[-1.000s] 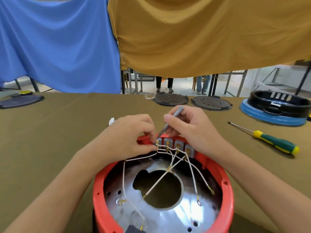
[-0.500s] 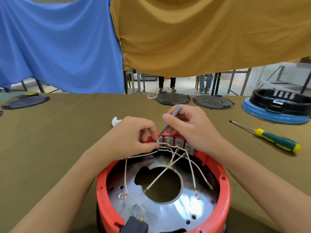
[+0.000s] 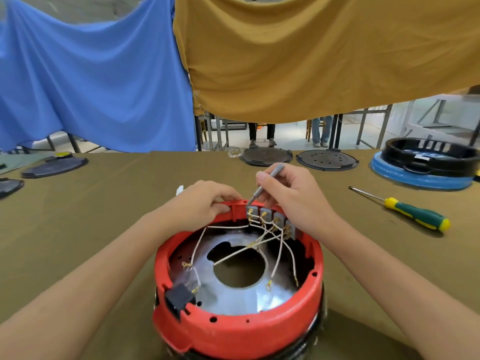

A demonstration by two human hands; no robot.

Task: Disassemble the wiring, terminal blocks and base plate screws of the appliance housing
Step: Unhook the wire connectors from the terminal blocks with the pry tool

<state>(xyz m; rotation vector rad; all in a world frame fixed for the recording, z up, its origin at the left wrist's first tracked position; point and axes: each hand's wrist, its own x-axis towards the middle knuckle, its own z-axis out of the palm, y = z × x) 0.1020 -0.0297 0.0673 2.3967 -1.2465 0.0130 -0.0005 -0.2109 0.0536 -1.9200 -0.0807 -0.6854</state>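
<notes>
Housing (image 3: 237, 331), red, on the bench (image 3: 104, 203). Left hand (image 3: 200, 206): fingers curled over the housing's far rim. Right hand (image 3: 293, 196): fingers pinching a grey screwdriver (image 3: 262, 187), tip at the leftmost terminal block (image 3: 251, 211).

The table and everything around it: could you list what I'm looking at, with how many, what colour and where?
Housing: one, red, near centre of table.
Terminal blocks: four, grey, far inside wall of housing.
Wires: several, white, from blocks across metal base plate.
Small screwdriver: one, grey, tip at leftmost block.
Large screwdriver: one, green and yellow handle, right on table.
Round plates: two, black, far edge.
Ring part: one, black on blue, far right.
Cloths: two, blue and mustard, hanging behind.
Left hand: grips housing rim.
Right hand: pinches small screwdriver.
</notes>
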